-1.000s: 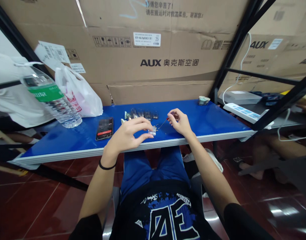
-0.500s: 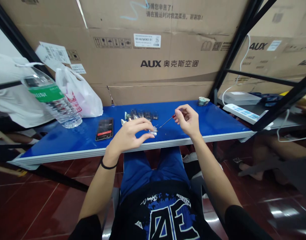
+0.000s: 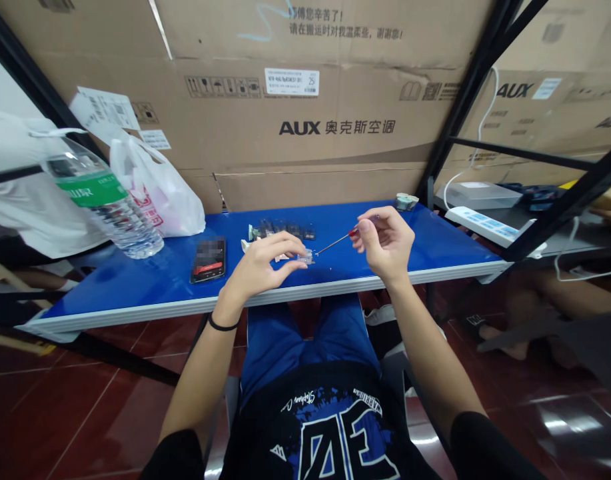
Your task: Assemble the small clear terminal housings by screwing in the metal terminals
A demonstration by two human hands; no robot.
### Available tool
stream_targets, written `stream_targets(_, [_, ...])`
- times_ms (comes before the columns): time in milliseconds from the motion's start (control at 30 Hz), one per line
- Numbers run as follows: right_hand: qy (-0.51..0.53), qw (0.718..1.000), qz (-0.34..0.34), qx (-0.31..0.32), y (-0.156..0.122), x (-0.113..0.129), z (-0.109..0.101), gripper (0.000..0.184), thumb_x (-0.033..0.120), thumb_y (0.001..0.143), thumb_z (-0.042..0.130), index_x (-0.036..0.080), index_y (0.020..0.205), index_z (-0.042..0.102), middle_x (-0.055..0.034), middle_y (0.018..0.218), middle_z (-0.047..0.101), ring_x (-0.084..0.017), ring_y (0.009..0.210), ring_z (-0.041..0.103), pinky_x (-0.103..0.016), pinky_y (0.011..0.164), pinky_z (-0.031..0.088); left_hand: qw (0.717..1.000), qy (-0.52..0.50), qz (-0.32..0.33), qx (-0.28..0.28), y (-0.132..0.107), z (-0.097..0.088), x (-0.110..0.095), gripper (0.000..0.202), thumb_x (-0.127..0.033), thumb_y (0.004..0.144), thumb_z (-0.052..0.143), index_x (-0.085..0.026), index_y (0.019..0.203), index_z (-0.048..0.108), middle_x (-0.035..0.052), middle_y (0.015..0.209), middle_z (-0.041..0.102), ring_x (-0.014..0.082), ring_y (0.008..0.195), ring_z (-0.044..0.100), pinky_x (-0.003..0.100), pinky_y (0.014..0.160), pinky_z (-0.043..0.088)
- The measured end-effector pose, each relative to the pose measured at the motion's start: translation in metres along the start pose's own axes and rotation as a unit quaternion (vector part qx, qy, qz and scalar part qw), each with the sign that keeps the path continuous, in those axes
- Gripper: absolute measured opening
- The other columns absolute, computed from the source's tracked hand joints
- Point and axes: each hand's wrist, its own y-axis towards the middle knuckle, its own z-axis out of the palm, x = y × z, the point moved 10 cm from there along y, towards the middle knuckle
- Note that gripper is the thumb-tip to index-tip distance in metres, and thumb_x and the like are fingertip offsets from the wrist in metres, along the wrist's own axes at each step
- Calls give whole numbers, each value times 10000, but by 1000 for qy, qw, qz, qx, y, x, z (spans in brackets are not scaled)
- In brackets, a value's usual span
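Observation:
My left hand (image 3: 268, 262) pinches a small clear plastic piece (image 3: 309, 257) between thumb and fingers, just above the near edge of the blue table (image 3: 150, 283). Its exact kind is too small to make out. In my right hand (image 3: 386, 245) is a thin screwdriver (image 3: 332, 245) with a red handle, its shaft slanting down to the left. The tip is close beside the clear piece; I cannot tell whether they touch. Behind my left hand lie several small dark blocks (image 3: 285, 229) in a cluster, partly hidden by the fingers.
On the left stand a large water bottle (image 3: 102, 193) and a white plastic bag (image 3: 155, 187), with a phone (image 3: 208, 259) lying nearer. A small roll-like object (image 3: 406, 201) sits at the back right. Cardboard boxes (image 3: 335, 160) wall the back; a power strip (image 3: 488, 225) lies right, past the black frame.
My right hand has moved slightly right and turned, palm side showing more. The screwdriver tip is now nearer the clear piece. My left hand keeps its pinch and has barely shifted.

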Motion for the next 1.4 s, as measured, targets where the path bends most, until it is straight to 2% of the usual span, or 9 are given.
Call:
stream_targets(200, [9, 1000, -25, 9, -3, 14, 4, 179, 389, 960, 771, 231, 954, 687, 30, 721, 736, -104, 547, 718, -181, 437, 547, 1000, 13, 17, 9, 0, 3, -4, 71, -241, 976, 775, -176, 1002, 765, 61, 1032, 778, 171, 938, 760, 295, 865, 611])
stream_targets(367, [-4, 1000, -12, 16, -4, 11, 8, 251, 468, 951, 769, 232, 946, 682, 32, 704, 729, -111, 533, 713, -196, 433, 556, 999, 28, 28, 12, 0, 3, -7, 69, -228, 957, 797, -182, 999, 768, 54, 1043, 768, 166, 931, 759, 294, 880, 615])
stream_targets(800, [9, 1000, 6, 15, -6, 11, 11, 285, 486, 929, 794, 226, 917, 676, 29, 698, 744, -108, 526, 713, -190, 423, 544, 999, 27, 46, 11, -1, 3, -9, 60, -195, 946, 804, -181, 998, 777, 67, 1076, 777, 175, 980, 774, 302, 910, 632])
stream_targets(1033, [-4, 999, 28, 17, -6, 5, 11, 344, 561, 915, 788, 237, 916, 672, 19, 708, 740, -124, 540, 717, -215, 436, 566, 999, 28, 38, 18, 0, 5, -9, 52, -230, 964, 788, -191, 996, 779, 71, 1075, 783, 185, 982, 772, 322, 908, 640])
stream_targets(1400, [7, 999, 38, 27, -6, 4, 14, 318, 516, 900, 814, 232, 897, 670, 28, 689, 741, -121, 529, 710, -216, 444, 567, 998, 37, 34, 32, -1, 9, -6, 54, -230, 973, 777, -191, 1009, 767, 71, 1086, 765, 189, 992, 762, 326, 907, 625])
